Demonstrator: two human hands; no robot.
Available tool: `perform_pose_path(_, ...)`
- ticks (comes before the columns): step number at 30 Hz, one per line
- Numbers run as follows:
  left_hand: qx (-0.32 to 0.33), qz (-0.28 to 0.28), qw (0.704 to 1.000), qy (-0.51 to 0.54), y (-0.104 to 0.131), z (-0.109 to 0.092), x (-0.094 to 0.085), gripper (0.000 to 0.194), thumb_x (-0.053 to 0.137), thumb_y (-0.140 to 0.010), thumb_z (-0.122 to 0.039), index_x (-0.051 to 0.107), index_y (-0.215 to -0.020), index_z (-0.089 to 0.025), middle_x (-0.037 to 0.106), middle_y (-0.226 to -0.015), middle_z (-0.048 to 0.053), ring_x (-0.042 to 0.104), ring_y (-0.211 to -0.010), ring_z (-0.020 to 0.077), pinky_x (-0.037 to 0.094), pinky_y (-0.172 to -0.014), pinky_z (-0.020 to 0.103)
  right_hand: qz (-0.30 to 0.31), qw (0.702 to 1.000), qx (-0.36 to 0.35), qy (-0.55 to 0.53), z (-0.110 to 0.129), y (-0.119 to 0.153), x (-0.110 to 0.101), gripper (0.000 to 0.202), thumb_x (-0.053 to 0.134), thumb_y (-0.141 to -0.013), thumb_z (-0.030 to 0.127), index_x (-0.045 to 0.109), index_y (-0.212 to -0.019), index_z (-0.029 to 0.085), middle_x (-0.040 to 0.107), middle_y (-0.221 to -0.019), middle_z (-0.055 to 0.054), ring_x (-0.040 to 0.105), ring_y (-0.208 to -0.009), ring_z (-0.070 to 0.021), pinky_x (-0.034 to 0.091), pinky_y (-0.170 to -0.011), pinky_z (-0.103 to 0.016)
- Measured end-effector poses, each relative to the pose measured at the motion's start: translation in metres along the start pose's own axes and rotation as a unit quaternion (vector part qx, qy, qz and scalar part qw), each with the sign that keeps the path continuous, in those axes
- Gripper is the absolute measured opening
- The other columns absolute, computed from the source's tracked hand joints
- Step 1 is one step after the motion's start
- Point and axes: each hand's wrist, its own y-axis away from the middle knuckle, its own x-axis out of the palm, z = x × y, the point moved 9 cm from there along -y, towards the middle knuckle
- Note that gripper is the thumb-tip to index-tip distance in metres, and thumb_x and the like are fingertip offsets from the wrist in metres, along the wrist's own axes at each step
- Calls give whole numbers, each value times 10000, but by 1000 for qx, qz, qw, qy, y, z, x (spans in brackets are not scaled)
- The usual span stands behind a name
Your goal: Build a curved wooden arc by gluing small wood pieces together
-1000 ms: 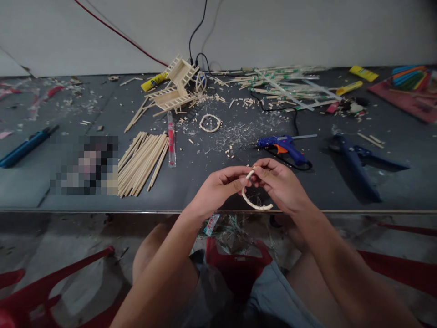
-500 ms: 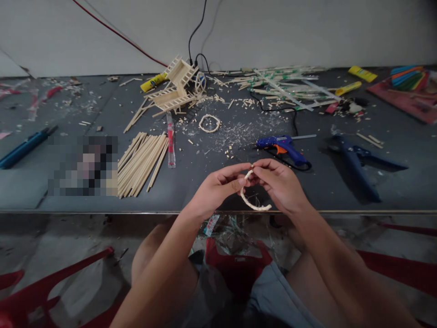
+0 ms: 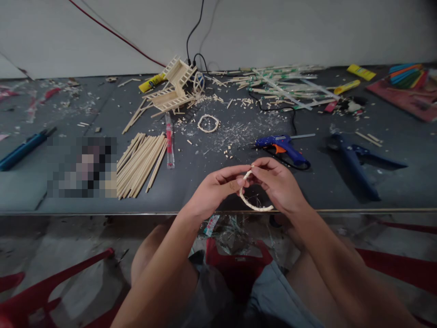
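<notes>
Over the table's front edge, my left hand (image 3: 223, 186) pinches a curved, cream-coloured piece (image 3: 251, 204) made of short bits, with fine glue strands inside its curve. The fingertips of my right hand (image 3: 278, 182) close on the upper end of the same piece, touching my left fingertips. Its lower end hangs free below my right hand. Beyond my hands a closed ring (image 3: 208, 123) of similar bits lies on the table. The blue glue gun (image 3: 283, 146) with an orange trigger rests just behind my right hand.
A bundle of thin sticks (image 3: 141, 166) and a red-and-clear wrapper (image 3: 170, 143) lie left. Further back are a small wooden model (image 3: 175, 89) and bagged sticks (image 3: 283, 84). Blue cutters (image 3: 358, 164) lie right, a blue tool (image 3: 23, 148) far left. Small cut bits are scattered about.
My right fingertips have shifted very slightly at the upper end of the curved piece, which has tilted a little. The view has moved slightly; both hands keep their grip.
</notes>
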Motion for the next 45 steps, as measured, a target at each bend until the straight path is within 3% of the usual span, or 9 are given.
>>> perform_pose_path(18,-15,3,999,48,-2,5,4,280,719,-769,-209,727,-1049,-195,685,-839,23,585,-764,96,453,-717,230,4,999,-31,30,2,-1,-2,135,689,-773,316,598,-828,234,625,-781,25,616,-733,-128,500,-779,-323)
perform_pose_path(27,34,-25,999,1,-3,-3,-9,251,730,-759,-227,716,-1009,-211,697,-878,22,598,-756,111,470,-724,254,-11,998,-51,45,8,-1,-4,123,701,-738,335,612,-773,257,636,-767,24,622,-746,-142,513,-720,-305)
perform_pose_path(45,47,-16,999,-12,-3,-5,-4,210,737,-754,-220,713,-960,-189,682,-837,2,575,-704,75,457,-685,212,-4,999,-42,28,9,3,-2,103,747,-715,277,653,-745,246,674,-761,38,624,-699,-104,492,-684,-253)
